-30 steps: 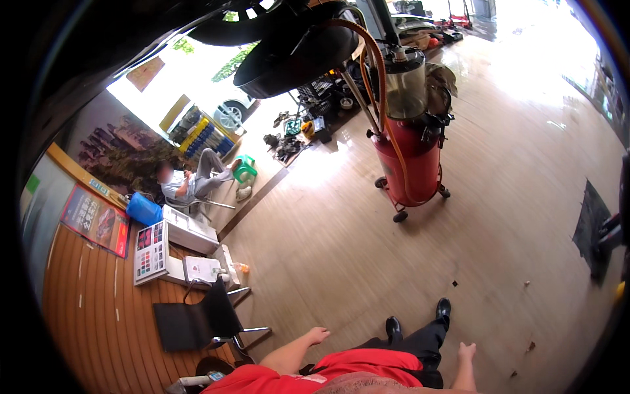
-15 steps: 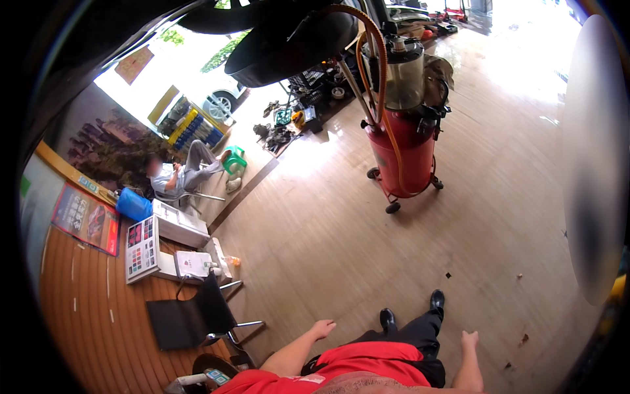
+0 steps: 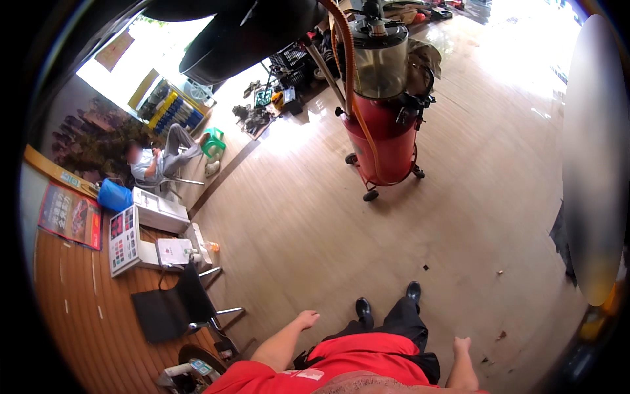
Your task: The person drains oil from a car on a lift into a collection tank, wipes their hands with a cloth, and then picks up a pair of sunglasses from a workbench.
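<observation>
You stand on a pale wood-plank floor (image 3: 308, 223), black shoes (image 3: 387, 299) planted near the lower edge. Ahead, a red wheeled drain tank (image 3: 384, 141) with a clear top vessel rests on its casters. To your left sit a black chair (image 3: 174, 305), a white cabinet (image 3: 157, 210) and a green stool (image 3: 213, 143) (sunlight washes the far boards). Small dark specks (image 3: 425, 267) dot the planks.

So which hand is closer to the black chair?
Left. The left hand hangs empty just right of the black chair; the right hand, also empty, hangs farther right, past both legs.
</observation>
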Action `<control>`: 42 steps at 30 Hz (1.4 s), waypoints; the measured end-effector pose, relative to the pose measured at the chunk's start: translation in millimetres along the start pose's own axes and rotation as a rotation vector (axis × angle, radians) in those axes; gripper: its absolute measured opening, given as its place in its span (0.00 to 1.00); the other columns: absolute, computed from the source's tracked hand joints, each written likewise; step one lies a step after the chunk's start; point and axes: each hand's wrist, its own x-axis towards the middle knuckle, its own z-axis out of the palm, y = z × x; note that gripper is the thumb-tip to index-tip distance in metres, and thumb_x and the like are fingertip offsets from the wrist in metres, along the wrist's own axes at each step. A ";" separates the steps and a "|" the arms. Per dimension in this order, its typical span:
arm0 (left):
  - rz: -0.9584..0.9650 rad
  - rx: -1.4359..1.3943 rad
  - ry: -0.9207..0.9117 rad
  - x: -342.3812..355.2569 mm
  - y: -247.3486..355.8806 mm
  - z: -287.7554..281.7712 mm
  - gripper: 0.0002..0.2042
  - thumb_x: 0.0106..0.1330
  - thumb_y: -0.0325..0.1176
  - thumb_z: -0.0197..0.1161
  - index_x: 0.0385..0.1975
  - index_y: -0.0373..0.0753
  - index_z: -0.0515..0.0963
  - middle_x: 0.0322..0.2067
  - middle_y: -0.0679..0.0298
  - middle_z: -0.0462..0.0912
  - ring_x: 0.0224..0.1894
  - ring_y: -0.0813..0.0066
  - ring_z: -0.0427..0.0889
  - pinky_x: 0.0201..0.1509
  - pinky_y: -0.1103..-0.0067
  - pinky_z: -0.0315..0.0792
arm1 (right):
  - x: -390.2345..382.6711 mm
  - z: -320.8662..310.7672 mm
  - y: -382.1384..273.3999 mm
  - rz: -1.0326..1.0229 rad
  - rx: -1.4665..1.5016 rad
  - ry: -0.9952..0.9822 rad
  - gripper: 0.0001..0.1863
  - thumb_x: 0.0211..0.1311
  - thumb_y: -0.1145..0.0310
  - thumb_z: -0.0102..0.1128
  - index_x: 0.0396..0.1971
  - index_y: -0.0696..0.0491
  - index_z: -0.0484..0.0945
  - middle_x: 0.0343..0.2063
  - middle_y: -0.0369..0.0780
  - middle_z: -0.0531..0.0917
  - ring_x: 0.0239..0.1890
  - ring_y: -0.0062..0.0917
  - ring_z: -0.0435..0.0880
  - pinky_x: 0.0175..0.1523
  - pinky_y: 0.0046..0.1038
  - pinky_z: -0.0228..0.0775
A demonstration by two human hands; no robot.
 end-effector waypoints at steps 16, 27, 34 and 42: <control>0.103 -0.255 0.028 84.6 217.1 34.7 0.24 0.64 0.44 0.53 0.52 0.31 0.72 0.51 0.48 0.75 0.55 0.57 0.74 0.59 0.72 0.67 | 97.7 -138.3 -430.0 -0.857 -0.072 0.047 0.33 0.56 0.61 0.57 0.58 0.61 0.61 0.55 0.52 0.69 0.55 0.40 0.69 0.58 0.37 0.62; -0.281 -0.384 -0.291 225.8 243.8 27.8 0.21 0.65 0.37 0.54 0.55 0.32 0.70 0.29 0.62 0.78 0.21 0.76 0.73 0.18 0.77 0.66 | 118.9 -115.9 -248.9 -0.377 -0.309 -0.049 0.32 0.54 0.57 0.60 0.55 0.62 0.66 0.52 0.54 0.73 0.54 0.43 0.73 0.58 0.36 0.66; 0.148 -0.102 -0.335 300.7 307.7 26.2 0.21 0.67 0.36 0.51 0.58 0.35 0.68 0.20 0.70 0.69 0.19 0.85 0.64 0.20 0.84 0.62 | 64.0 -156.2 -30.6 0.334 -0.170 -0.003 0.31 0.53 0.57 0.61 0.53 0.62 0.70 0.51 0.54 0.74 0.55 0.41 0.73 0.59 0.34 0.66; -0.014 0.069 -0.457 280.7 421.2 70.3 0.23 0.67 0.36 0.51 0.60 0.36 0.64 0.26 0.72 0.69 0.22 0.86 0.64 0.22 0.86 0.62 | 24.1 -105.1 81.8 0.558 0.069 -0.238 0.31 0.54 0.58 0.61 0.54 0.62 0.68 0.52 0.53 0.74 0.56 0.41 0.73 0.60 0.34 0.65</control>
